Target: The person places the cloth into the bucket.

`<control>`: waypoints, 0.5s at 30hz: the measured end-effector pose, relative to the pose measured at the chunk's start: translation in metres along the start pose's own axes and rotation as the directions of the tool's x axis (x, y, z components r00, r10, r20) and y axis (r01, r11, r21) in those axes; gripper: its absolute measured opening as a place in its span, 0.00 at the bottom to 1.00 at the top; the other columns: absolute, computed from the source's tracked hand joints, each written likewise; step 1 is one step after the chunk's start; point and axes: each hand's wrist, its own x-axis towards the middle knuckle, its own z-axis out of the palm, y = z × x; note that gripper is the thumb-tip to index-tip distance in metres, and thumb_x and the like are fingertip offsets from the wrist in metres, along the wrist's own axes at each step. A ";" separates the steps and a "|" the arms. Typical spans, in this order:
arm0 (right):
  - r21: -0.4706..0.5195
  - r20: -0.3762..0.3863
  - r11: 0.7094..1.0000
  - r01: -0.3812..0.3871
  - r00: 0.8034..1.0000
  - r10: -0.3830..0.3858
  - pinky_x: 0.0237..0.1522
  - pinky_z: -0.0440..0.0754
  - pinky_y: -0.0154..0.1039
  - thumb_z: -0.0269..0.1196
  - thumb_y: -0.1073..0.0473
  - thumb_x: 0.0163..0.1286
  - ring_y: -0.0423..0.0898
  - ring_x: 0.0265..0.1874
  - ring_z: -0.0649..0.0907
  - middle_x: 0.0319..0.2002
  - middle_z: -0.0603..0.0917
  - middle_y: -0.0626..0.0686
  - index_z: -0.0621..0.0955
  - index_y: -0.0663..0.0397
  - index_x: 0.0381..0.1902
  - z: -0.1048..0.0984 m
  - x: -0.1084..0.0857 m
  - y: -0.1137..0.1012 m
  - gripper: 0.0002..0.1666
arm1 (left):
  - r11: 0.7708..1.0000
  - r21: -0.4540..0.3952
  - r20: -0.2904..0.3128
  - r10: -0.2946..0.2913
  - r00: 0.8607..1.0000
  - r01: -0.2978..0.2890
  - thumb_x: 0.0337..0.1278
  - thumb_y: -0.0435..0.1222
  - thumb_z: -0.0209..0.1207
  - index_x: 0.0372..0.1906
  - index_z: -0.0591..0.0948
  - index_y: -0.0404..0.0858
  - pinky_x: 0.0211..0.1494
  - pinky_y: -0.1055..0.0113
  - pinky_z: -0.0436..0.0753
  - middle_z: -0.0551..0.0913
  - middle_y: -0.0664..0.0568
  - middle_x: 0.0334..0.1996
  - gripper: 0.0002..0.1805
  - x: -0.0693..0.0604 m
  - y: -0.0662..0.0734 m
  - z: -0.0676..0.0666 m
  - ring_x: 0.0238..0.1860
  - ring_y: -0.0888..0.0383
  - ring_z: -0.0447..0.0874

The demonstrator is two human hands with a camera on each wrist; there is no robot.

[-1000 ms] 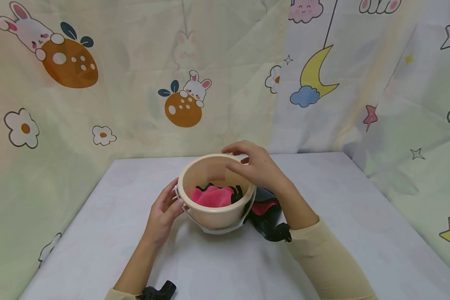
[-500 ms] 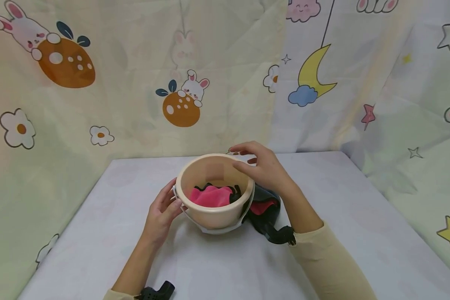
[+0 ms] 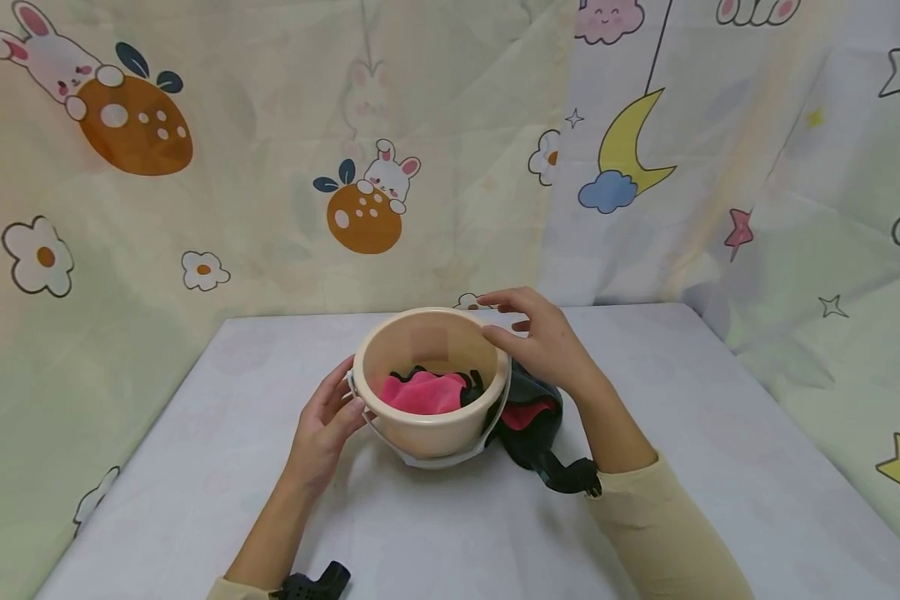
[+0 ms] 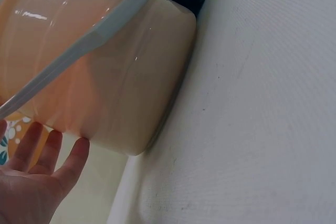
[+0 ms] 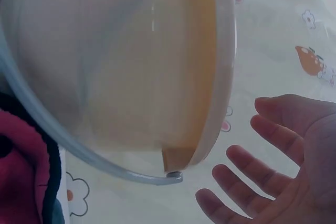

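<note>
A cream plastic bucket (image 3: 429,435) stands on the table, its pale handle (image 3: 442,461) hanging down in front. Inside lies a pink cloth item with black edging (image 3: 423,393). My left hand (image 3: 326,429) rests on the bucket's left side; in the left wrist view its fairly straight fingers (image 4: 73,163) touch the wall with their tips. By the right rim is my right hand (image 3: 543,337), fingers loosely bent and holding nothing. The right wrist view has that hand (image 5: 315,171) apart from the rim. Right of the bucket lies a dark cloth item with a pink patch (image 3: 528,417).
A white cloth covers the table (image 3: 217,433). Behind it hangs a printed curtain (image 3: 270,167) with rabbits, flowers and a moon. Each wrist wears a black camera mount, such as the left one (image 3: 315,581).
My right hand has drawn back to the right, away from the bucket's rim. The left hand and the bucket have stayed in place.
</note>
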 end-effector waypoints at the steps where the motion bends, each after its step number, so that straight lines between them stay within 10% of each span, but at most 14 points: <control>1: -0.002 0.001 1.000 -0.005 1.000 0.005 0.61 0.83 0.59 0.66 0.55 0.72 0.55 0.63 0.78 0.65 0.79 0.54 0.80 0.49 0.66 0.000 -0.001 0.001 0.26 | 1.000 -0.001 0.000 0.002 1.000 -0.002 0.74 0.31 0.53 0.80 0.63 0.43 0.58 0.64 0.87 0.72 0.43 0.70 0.33 0.000 0.000 0.000 0.64 0.48 0.76; 15: 0.008 0.021 0.998 -0.061 0.998 0.061 0.63 0.81 0.61 0.67 0.55 0.72 0.58 0.65 0.76 0.67 0.77 0.55 0.79 0.49 0.67 0.002 -0.010 0.021 0.27 | 1.000 -0.001 0.000 -0.003 1.000 0.003 0.74 0.31 0.53 0.80 0.63 0.45 0.58 0.64 0.87 0.71 0.43 0.71 0.33 0.001 -0.001 0.000 0.66 0.47 0.76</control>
